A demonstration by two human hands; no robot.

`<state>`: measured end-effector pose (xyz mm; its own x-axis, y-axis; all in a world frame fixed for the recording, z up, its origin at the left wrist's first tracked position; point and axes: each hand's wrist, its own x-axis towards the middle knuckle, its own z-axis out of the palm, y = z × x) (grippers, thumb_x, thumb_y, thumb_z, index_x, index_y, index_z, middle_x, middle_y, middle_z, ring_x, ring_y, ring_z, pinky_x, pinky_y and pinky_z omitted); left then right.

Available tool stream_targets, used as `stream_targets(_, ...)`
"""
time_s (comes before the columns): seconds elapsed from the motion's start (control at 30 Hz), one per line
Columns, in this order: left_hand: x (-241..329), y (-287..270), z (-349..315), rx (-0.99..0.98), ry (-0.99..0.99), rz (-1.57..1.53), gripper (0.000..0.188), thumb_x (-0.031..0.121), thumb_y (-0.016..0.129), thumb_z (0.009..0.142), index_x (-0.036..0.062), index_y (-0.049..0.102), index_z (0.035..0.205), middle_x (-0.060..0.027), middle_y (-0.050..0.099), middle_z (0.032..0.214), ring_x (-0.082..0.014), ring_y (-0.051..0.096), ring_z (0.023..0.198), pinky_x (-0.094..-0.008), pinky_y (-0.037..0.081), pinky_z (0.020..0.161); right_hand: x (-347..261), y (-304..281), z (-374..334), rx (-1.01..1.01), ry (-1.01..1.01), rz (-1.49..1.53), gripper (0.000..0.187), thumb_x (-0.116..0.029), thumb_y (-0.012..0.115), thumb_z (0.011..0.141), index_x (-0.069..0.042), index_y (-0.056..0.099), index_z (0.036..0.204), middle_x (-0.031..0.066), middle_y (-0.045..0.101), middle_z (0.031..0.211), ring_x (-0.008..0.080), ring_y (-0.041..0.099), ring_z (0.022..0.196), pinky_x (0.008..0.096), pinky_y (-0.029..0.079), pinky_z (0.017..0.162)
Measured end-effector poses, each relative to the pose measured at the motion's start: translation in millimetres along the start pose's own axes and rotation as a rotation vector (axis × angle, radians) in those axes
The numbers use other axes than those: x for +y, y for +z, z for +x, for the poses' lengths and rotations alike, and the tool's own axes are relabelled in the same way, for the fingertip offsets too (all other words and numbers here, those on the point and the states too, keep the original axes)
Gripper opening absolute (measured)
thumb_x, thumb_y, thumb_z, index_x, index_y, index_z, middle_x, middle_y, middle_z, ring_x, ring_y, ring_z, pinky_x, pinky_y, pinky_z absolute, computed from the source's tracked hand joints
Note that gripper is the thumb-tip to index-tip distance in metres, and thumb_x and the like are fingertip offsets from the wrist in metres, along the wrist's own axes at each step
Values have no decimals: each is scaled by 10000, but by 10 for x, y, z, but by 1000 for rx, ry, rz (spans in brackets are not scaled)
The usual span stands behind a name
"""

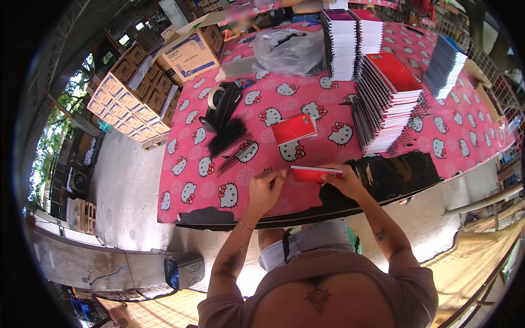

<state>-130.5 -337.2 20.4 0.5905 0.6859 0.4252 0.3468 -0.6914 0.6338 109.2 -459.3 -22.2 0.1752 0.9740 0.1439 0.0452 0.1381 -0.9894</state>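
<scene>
My right hand (346,181) grips a small red notebook (307,174) by its right end, above the table's near edge. Its white page edge faces away from me. Close to the notebook's left end is my left hand (265,191), fingers curled together. Whatever they pinch, if anything, is too small to tell. Beyond my hands, a second red notebook (294,130) lies flat on the pink patterned tablecloth (210,188). A heap of black spiral binding coils (228,138) rests to the left, beside a black tape dispenser (223,109) with a roll of tape.
A tall stack of red spiral-bound notebooks (389,104) stands at right, with more stacks behind and a blue-covered stack (444,68) farther right. A clear plastic bag (290,52) and an open carton (191,54) are at the back. Torn black covering (399,172) shows along the near edge.
</scene>
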Motion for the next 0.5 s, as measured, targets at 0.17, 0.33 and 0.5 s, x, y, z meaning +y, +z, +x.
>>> stream_targets(0.17, 3, -62, 167, -127, -98, -34, 199, 189, 670, 953, 11, 656, 866, -105, 618, 659, -157, 576, 529, -314, 430, 499, 20, -41, -19, -32, 15, -3, 283, -69, 682, 930, 30, 660, 1195, 66, 719, 1015, 103, 650, 875, 260, 534, 793)
stream_targets(0.33, -78, -81, 234, -133, 29, -48, 164, 179, 683, 941, 19, 647, 941, -109, 639, 702, -193, 606, 576, -318, 458, 552, -1, -23, -23, -19, 10, -48, 281, -73, 677, 934, 24, 661, 1198, 64, 717, 1006, 101, 645, 870, 260, 528, 804)
stream_targets(0.5, 4, -80, 281, -155, 143, -102, 171, 175, 704, 917, 34, 645, 994, -104, 650, 795, -217, 589, 573, -318, 455, 557, -20, -27, -31, -21, -3, -51, 290, -83, 678, 935, 24, 658, 1203, 64, 717, 1009, 102, 639, 888, 259, 520, 816)
